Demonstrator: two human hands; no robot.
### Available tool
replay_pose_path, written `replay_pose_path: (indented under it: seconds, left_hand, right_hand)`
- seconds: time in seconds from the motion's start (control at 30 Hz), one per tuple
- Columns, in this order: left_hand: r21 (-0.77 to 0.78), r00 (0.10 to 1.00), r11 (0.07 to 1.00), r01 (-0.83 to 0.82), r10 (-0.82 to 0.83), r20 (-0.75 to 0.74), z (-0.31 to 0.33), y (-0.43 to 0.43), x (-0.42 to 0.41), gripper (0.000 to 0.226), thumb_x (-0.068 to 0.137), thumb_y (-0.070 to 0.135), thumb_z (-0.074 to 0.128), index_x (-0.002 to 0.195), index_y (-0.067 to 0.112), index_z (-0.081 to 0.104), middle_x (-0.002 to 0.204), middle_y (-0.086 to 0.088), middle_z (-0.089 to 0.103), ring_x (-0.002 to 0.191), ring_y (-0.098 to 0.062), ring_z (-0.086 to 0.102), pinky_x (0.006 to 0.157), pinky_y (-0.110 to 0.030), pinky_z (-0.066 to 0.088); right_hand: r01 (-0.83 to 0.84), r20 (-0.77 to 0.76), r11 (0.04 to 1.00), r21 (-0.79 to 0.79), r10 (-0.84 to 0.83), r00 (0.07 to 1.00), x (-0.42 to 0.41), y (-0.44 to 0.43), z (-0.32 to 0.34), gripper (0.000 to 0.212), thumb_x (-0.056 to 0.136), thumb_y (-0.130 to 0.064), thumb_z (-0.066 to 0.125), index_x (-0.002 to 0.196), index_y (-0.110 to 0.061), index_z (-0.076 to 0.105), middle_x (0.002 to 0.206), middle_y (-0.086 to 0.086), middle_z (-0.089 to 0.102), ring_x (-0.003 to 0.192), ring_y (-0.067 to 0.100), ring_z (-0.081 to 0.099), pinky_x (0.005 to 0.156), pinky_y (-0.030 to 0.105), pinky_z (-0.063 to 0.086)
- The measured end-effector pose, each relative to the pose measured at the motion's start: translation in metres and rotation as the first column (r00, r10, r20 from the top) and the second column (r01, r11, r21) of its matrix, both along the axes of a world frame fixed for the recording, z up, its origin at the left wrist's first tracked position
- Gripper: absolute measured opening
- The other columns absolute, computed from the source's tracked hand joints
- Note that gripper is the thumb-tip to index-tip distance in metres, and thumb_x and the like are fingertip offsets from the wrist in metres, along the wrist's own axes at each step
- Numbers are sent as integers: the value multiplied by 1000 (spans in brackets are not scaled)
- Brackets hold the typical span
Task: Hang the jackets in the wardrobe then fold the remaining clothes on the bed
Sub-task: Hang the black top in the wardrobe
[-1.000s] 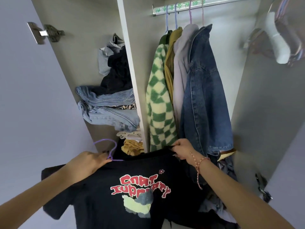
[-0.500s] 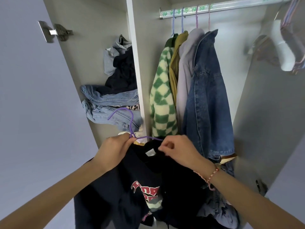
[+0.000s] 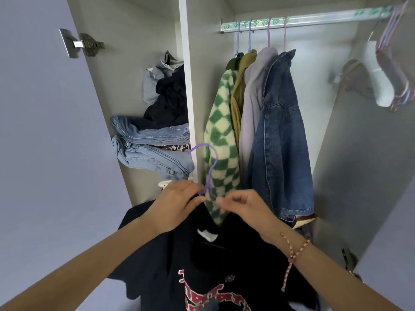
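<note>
**Q:** What is nearest the camera?
**A:** A black printed top (image 3: 224, 265) hangs low in the frame, its white neck label (image 3: 207, 235) showing. The person's two bare arms reach over it. A braided cord bracelet (image 3: 294, 250) circles the right wrist.

**Q:** What are the hands doing?
**A:** The left hand (image 3: 177, 203) curls its fingers around the neck of a purple hanger (image 3: 210, 169). The right hand (image 3: 242, 207) pinches the top's collar just beside it. The two hands nearly touch.

**Q:** What has changed in the last second?
**A:** The top was stretched wide between the hands, with the hanger's hook lying flat. Now the hands have met at the collar, the hook stands upright above them, and the top drops beneath. The hanger looks seated inside the neck, so the top seems ready to lift.

**Q:** What lies beyond?
**A:** Just behind the hook hangs a green checked fleece jacket (image 3: 221, 135). A denim jacket (image 3: 280, 135) ends the same row. Both hang on a rail (image 3: 314, 19) well above the hands. Left of the wardrobe's divider (image 3: 188, 86), folded jeans (image 3: 152, 149) sit on a shelf.
</note>
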State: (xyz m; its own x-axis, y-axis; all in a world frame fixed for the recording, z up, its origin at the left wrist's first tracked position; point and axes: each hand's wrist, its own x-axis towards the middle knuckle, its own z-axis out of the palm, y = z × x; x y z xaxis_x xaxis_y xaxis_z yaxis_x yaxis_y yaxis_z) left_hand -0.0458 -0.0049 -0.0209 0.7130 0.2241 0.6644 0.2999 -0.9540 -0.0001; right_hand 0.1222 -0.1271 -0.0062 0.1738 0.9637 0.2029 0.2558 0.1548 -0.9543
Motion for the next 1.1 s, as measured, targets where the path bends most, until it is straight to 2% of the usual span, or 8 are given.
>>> replay_pose_path:
  seconds: [0.13,0.23,0.4,0.53,0.7,0.87,0.97,1.1]
  left_hand:
    - [-251,951,919,-305,282,-123,-9,14,-32,68,82,66,45,127,15,47,112,-3,62,101,-23,59,84,-29,42]
    - [-361,936,878,-314,223,-271,-12,26,-49,92,64,91,23,104,14,55,85,8,63,77,-8,61,67,-15,42]
    - [-419,980,890,-180,126,-152,-14,29,-52,54,74,86,14,67,37,37,50,17,43,57,4,50,52,-9,35]
    - [-372,990,921,-113,73,-120,-17,23,-32,69,84,74,19,84,18,60,74,15,53,71,-1,49,67,-16,39]
    - [-532,1000,847,-15,20,4,-19,6,8,38,92,38,45,85,4,59,73,0,59,73,-8,52,65,-13,37]
    - [-621,979,783,11,117,166,-8,15,26,26,94,8,51,79,28,54,73,21,60,71,9,53,66,-7,38]
    - [-605,971,794,56,99,219,1,10,53,21,94,10,51,79,24,55,69,12,56,70,11,52,63,-8,37]
    - [-569,955,806,162,17,296,28,0,100,30,92,29,46,100,6,63,91,2,64,84,-2,56,78,-16,40]
  right_hand:
    - [134,-27,989,55,-133,991,20,-11,11,35,88,-18,62,55,-9,61,49,-9,56,54,-2,52,62,9,39]
    - [156,-14,987,34,-156,988,28,-20,11,36,88,-24,62,54,-10,60,51,-3,54,55,7,51,60,16,40]
    - [169,6,986,-11,-169,986,32,-30,5,39,89,-25,59,54,-11,53,52,2,43,53,11,42,57,19,35]
    - [212,99,977,36,-214,972,37,-34,1,39,91,-27,57,55,-11,52,56,9,44,56,16,41,62,28,36]
    - [101,245,995,-26,-91,965,44,-43,5,30,93,-27,54,66,-14,55,60,1,52,60,14,46,66,30,39]
    - [-12,80,979,-203,29,996,59,-61,24,17,93,-17,53,79,-14,60,70,2,53,68,15,46,65,23,39]
    - [-28,-75,982,-186,14,997,60,-75,46,9,91,-14,56,86,-15,64,74,-1,62,68,9,57,67,16,46]
    - [188,68,980,-64,-184,981,67,-97,89,13,85,-24,60,91,-26,71,90,-12,71,89,-4,61,85,9,40]
